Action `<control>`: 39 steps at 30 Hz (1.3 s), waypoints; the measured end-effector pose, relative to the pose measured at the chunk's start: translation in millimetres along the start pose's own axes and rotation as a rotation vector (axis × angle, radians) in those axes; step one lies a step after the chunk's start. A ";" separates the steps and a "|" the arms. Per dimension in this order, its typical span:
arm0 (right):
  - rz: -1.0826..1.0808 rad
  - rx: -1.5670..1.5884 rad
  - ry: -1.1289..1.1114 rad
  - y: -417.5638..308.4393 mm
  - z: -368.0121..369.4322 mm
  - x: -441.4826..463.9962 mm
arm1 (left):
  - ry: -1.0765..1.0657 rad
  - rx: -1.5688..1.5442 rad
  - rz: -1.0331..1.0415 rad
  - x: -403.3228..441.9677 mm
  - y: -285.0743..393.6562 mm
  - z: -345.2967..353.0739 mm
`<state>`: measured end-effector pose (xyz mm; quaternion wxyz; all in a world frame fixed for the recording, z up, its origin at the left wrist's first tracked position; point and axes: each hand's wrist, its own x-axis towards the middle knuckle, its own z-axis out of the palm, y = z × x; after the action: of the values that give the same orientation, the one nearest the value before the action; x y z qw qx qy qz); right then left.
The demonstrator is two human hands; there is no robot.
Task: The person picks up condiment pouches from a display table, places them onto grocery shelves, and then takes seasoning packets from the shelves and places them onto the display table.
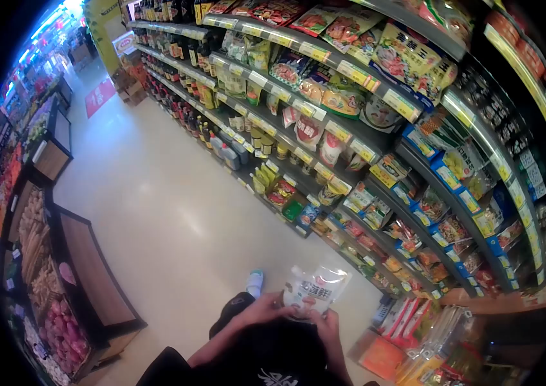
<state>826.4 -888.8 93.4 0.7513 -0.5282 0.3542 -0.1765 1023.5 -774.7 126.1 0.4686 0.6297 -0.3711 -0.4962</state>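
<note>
A white and clear plastic packet with dark printed characters and small pictures is held in front of my body, over the floor. My left hand grips its lower left edge, fingers closed on it. At the lower right edge, my right hand pinches the same packet. The packet's upper part is shiny and tilts away from me.
Shelves of packaged foods and bottles run along the right. Produce bins line the left side. A pale floor aisle stretches ahead to a red floor mat. Flat packets lie at the lower right.
</note>
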 end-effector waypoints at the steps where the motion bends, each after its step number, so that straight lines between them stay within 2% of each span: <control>1: -0.013 -0.039 0.001 -5.5 7.0 8.8 | -0.035 -0.017 0.020 4.5 -4.7 -13.5; 2: -0.024 -0.102 0.017 -11.9 15.3 16.4 | -0.058 0.035 -0.049 9.1 -7.5 -28.7; 5: -0.083 -0.278 -0.066 -16.4 27.3 41.7 | 0.037 -0.131 0.177 25.7 -22.5 -55.8; 6: -0.144 -0.253 -0.058 -20.9 38.9 50.2 | 0.046 -0.035 0.166 36.6 -32.2 -69.7; 8: -0.111 -0.221 -0.013 -7.6 37.5 65.6 | 0.057 0.118 0.104 44.9 -51.8 -75.3; 9: -0.081 -0.202 0.016 -9.7 43.8 63.5 | 0.065 -0.047 0.073 44.6 -43.2 -78.9; 10: -0.096 -0.033 0.078 -23.7 60.6 66.0 | 0.046 -0.063 0.094 42.1 -37.9 -82.2; 13: -0.023 -0.211 0.155 -22.4 64.5 79.2 | -0.029 -0.030 0.150 55.3 -35.0 -102.3; 14: -0.084 -0.161 0.188 -20.8 68.2 83.4 | -0.056 -0.018 0.153 58.2 -37.7 -105.9; 17: -0.021 -0.228 0.219 -39.3 75.9 92.5 | -0.146 -0.028 0.164 69.3 -22.4 -120.2; 18: -0.055 -0.262 0.222 -45.8 80.5 98.6 | -0.142 -0.094 0.080 75.1 -11.2 -121.3; 21: 0.045 -0.303 0.207 -49.6 67.9 113.8 | -0.052 -0.295 0.091 98.6 0.0 -120.1; 22: -0.059 -0.222 0.234 -60.9 77.2 121.1 | -0.122 -0.319 0.135 108.3 -1.3 -121.8; 25: -0.124 -0.100 0.236 -55.9 64.2 141.7 | -0.233 -0.115 0.190 140.1 -6.9 -125.2; 28: -0.074 0.000 0.355 -78.8 67.7 156.5 | -0.247 -0.184 0.233 168.5 7.6 -123.6; 29: -0.068 0.045 0.379 -86.8 68.0 162.5 | -0.240 -0.245 0.156 176.3 17.0 -122.3; 31: -0.084 0.006 0.334 -81.8 58.9 174.8 | -0.213 -0.358 -0.002 189.0 35.5 -119.9; 34: -0.086 0.070 0.258 -99.2 58.4 196.5 | -0.127 -0.251 0.147 216.7 39.8 -120.4; 36: -0.091 0.104 0.176 -102.3 49.3 209.1 | -0.151 -0.238 0.105 233.5 44.5 -126.8; 39: -0.220 -0.008 0.063 -102.2 36.6 231.7 | -0.171 -0.263 0.112 255.8 51.0 -129.3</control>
<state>1023.0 -1051.3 114.1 0.7138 -0.5611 0.3182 -0.2728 1208.5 -999.1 112.9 0.5404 0.4968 -0.3761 -0.5655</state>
